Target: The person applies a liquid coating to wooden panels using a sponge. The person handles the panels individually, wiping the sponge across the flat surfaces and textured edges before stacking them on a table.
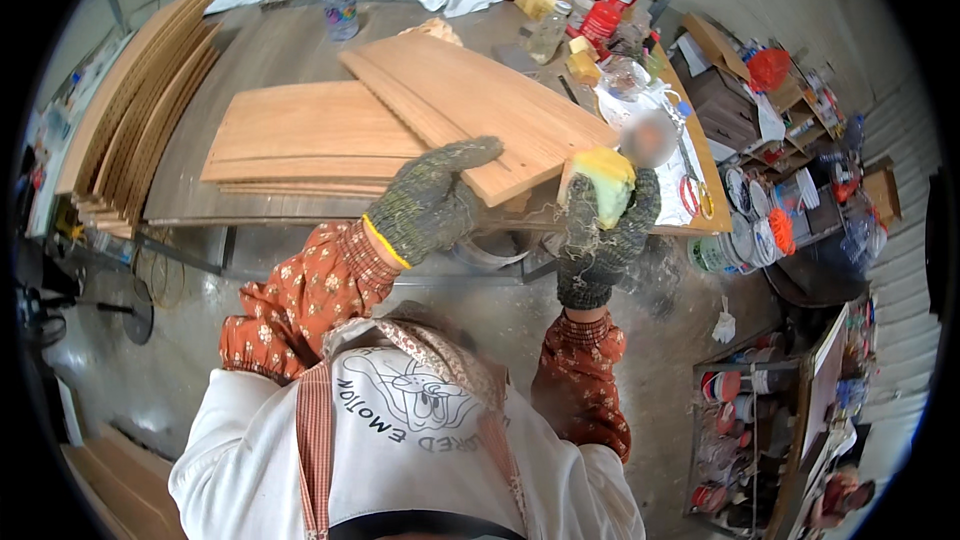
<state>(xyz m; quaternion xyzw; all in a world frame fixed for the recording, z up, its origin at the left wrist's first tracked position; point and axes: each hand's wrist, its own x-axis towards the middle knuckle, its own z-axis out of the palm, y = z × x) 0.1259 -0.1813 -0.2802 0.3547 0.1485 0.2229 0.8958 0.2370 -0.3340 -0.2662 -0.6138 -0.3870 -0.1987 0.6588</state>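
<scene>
My left hand (432, 192), in a dark grey knit glove with a yellow cuff edge, grips the near edge of a long wooden board (480, 105). Its fingers lie over the top face. That board rests slantwise across a low stack of similar boards (305, 130). In my right hand (607, 235), gloved alike, is a sponge (604, 183), yellow on top and pale green at the side. The hand is closed round it, beside the board's right end. Loose threads hang from the right glove.
More boards (140, 105) stand on edge at the table's left. A water bottle (340, 2) is at the back. Bottles, sponge pieces and a red container (603, 20) crowd the right side, near orange-handled scissors (697, 195). Shelves with spools (735, 410) stand at right.
</scene>
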